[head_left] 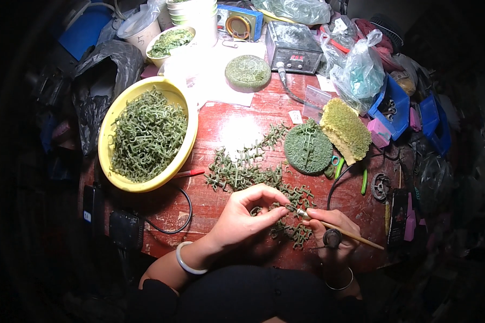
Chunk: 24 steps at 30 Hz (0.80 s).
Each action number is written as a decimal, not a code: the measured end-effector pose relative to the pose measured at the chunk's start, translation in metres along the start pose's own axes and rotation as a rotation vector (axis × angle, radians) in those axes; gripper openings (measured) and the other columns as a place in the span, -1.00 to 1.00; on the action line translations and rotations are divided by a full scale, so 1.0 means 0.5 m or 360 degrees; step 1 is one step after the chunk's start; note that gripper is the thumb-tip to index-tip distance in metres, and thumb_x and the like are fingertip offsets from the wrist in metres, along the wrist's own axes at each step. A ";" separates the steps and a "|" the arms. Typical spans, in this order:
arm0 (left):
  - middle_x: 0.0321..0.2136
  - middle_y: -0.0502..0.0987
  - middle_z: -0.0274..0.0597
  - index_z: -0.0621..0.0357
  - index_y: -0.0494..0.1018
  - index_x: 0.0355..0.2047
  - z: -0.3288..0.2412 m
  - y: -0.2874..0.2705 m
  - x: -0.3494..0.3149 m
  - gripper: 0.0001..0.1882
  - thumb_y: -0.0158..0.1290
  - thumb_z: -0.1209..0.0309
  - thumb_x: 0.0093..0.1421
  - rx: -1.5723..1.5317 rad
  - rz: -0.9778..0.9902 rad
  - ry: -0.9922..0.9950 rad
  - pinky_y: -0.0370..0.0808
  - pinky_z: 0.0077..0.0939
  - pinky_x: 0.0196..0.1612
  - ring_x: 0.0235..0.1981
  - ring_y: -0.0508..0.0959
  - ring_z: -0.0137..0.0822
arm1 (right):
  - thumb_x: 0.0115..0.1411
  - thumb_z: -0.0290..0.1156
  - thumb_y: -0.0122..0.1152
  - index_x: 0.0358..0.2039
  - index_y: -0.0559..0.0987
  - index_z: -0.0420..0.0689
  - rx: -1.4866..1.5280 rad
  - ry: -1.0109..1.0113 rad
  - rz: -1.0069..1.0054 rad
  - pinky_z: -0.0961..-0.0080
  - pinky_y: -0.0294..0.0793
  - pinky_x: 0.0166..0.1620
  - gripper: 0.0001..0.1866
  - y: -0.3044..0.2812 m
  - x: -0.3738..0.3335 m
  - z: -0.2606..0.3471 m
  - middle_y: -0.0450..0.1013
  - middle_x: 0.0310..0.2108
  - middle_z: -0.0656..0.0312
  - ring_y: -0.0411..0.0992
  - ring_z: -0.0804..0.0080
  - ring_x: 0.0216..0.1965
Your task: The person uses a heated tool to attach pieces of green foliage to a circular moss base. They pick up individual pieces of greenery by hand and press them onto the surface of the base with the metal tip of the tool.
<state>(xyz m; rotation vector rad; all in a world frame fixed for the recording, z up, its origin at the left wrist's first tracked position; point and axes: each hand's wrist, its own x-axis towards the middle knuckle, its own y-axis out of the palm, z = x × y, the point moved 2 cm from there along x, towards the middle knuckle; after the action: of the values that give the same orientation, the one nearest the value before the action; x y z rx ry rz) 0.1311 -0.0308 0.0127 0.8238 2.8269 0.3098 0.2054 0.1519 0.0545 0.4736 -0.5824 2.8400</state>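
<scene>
Close to your side of the tabletop (215,119), your left hand (248,212) pinches a small dark green piece (291,207) between thumb and forefinger, and your right hand (346,242) grips a thin wooden-handled tool (367,241), its metal end just beside the piece. A dark round knob (332,238) shows at your right fingers; whether it belongs to the tool, you cannot tell from this angle. A slip looks like the main risk: your left fingertips sit right by the metal end, so a loose pinch or too hard a push could drop or bend the piece, or nick you. Loose green pieces (240,171) lie beneath and beyond your hands, where a dropped one would be hard to pick out. A black cable (330,195) runs down near your right hand; snagging it could jolt your work. Farther off sit a round green pad (296,156), a yellow-green sponge (347,128) and, leftward, a heaped yellow basin (103,142).
</scene>
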 end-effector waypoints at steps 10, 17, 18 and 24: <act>-0.31 0.54 -0.47 0.17 0.60 -0.19 -0.001 0.000 0.000 -0.82 0.23 0.54 0.18 0.0030 0.0000 0.0009 0.29 -0.80 -0.37 -0.45 0.33 -0.71 | 0.18 -0.53 0.33 -0.23 0.65 -0.29 0.0009 0.0028 -0.0002 0.57 0.53 -0.35 -0.85 0.001 -0.001 0.003 0.59 -0.42 0.10 0.58 0.39 -0.43; -0.32 0.54 -0.47 0.19 0.60 -0.19 -0.004 0.000 0.001 -0.82 0.23 0.54 0.18 0.0077 0.0020 0.0030 0.29 -0.79 -0.37 -0.45 0.33 -0.71 | 0.18 -0.53 0.34 -0.24 0.65 -0.28 -0.0063 0.0013 -0.0037 0.57 0.52 -0.36 -0.86 0.000 0.000 0.003 0.59 -0.44 0.12 0.57 0.40 -0.44; -0.32 0.54 -0.47 0.19 0.60 -0.19 -0.005 0.001 0.001 -0.82 0.24 0.54 0.18 0.0066 0.0019 0.0017 0.29 -0.79 -0.37 -0.45 0.33 -0.71 | 0.18 -0.53 0.34 -0.24 0.65 -0.28 -0.0092 -0.0004 -0.0034 0.57 0.51 -0.36 -0.86 -0.001 0.000 0.005 0.59 -0.44 0.11 0.57 0.40 -0.44; -0.33 0.54 -0.48 0.19 0.60 -0.19 -0.003 0.000 0.001 -0.82 0.24 0.54 0.18 -0.0007 0.0026 -0.0038 0.28 -0.80 -0.37 -0.46 0.32 -0.71 | 0.18 -0.53 0.34 -0.24 0.65 -0.27 -0.0042 -0.0054 -0.0018 0.57 0.51 -0.36 -0.86 -0.001 0.001 0.002 0.59 -0.44 0.11 0.56 0.40 -0.45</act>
<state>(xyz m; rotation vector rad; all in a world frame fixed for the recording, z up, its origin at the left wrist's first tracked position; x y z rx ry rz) 0.1304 -0.0306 0.0139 0.8440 2.7976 0.3064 0.2053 0.1520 0.0555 0.5199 -0.6203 2.8149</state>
